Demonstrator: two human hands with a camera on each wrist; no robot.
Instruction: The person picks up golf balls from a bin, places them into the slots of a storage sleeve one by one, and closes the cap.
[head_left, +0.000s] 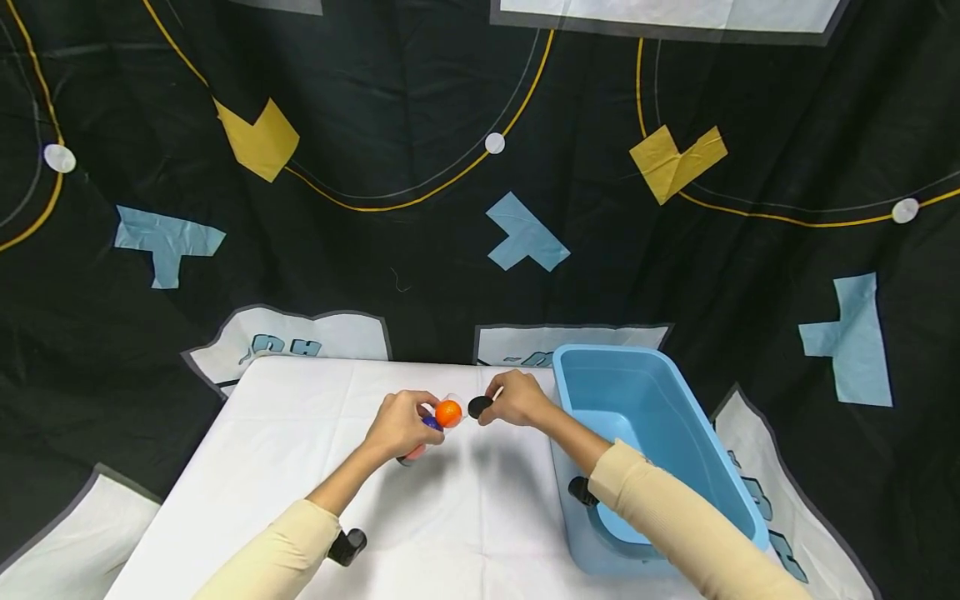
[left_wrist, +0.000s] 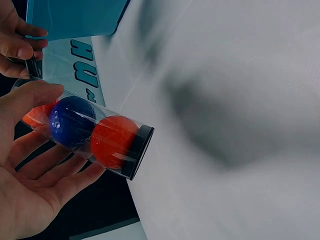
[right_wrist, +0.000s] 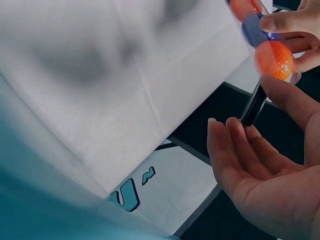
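My left hand (head_left: 401, 427) grips a clear plastic tube (left_wrist: 102, 114) with a black cap at its lower end. Inside the tube, a blue ball (left_wrist: 73, 121) sits between a red-orange ball (left_wrist: 114, 141) and an orange ball (head_left: 448, 413) by the mouth. Between thumb and fingertips, my right hand (head_left: 517, 398) pinches a round black lid (head_left: 479, 407). In the head view the lid is a little to the right of the tube's mouth, apart from it. The right wrist view shows the lid (right_wrist: 254, 103) edge-on, close to the orange ball.
Both hands are above a table with a white cloth (head_left: 315, 417). A deep light-blue tub (head_left: 622, 358) stands on the right, under my right forearm. Behind the table hangs a black sheet (head_left: 420, 275) with blue and yellow tape pieces.
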